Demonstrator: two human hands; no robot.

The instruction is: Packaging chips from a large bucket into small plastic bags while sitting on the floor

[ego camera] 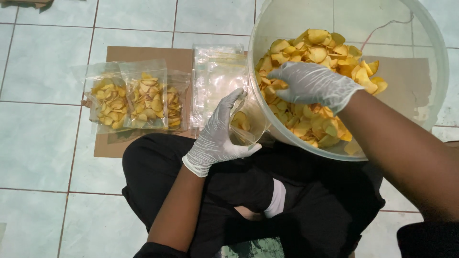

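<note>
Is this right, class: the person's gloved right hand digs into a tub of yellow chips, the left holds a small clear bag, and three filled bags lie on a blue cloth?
Not quite. The head view shows the filled bags lying on brown cardboard, not blue cloth. The right hand is in the tub of chips; the left hand holds the small clear bag.

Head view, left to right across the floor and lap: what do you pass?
Filled chip bags → stack of empty clear bags → left hand holding an open bag with a few chips in it → right hand resting on the chips in the big tub.
</note>
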